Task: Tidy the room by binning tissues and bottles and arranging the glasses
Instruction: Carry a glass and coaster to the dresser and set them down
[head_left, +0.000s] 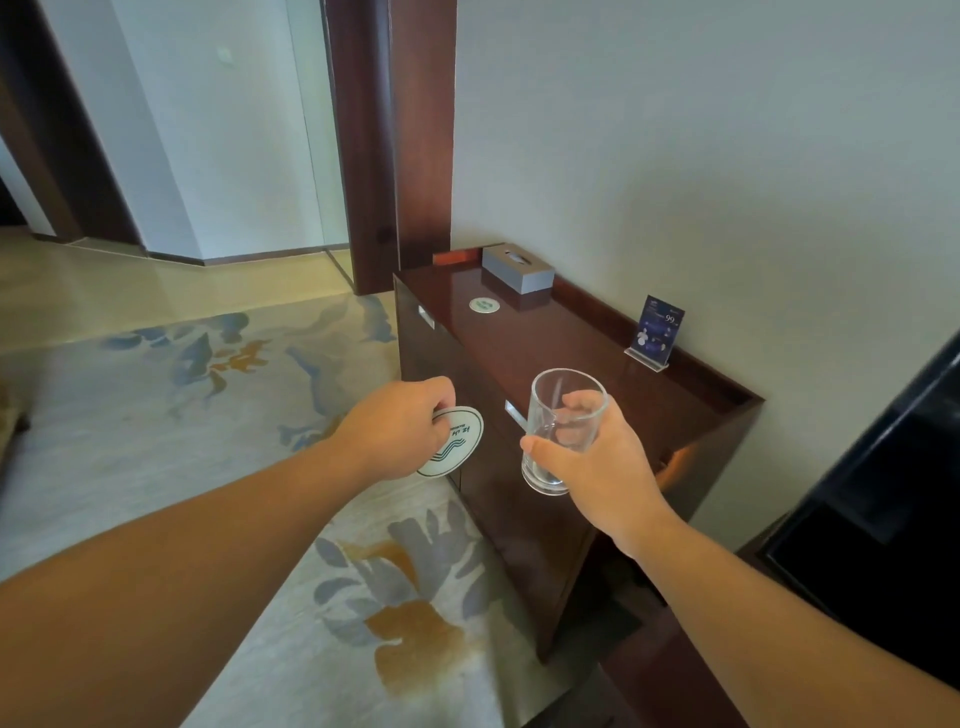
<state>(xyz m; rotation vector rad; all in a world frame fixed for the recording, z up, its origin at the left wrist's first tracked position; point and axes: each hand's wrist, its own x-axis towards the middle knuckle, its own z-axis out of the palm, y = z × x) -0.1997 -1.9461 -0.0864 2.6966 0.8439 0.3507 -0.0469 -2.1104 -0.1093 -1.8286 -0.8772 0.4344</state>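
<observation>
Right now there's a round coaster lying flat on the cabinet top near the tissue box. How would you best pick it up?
Take the coaster by its rim, from above on the front side facing the room. It lies flat and thin on the glossy cabinet, so a fingertip must lift its edge, or slide it to the cabinet's front edge first. The tissue box crowds the wall side.

Your dark glossy wooden cabinet (524, 343) w/ grey rectangular tissue box (518, 268), round white paper coaster (484, 305), blue acrylic-stand promo card (656, 332) near wall
</observation>
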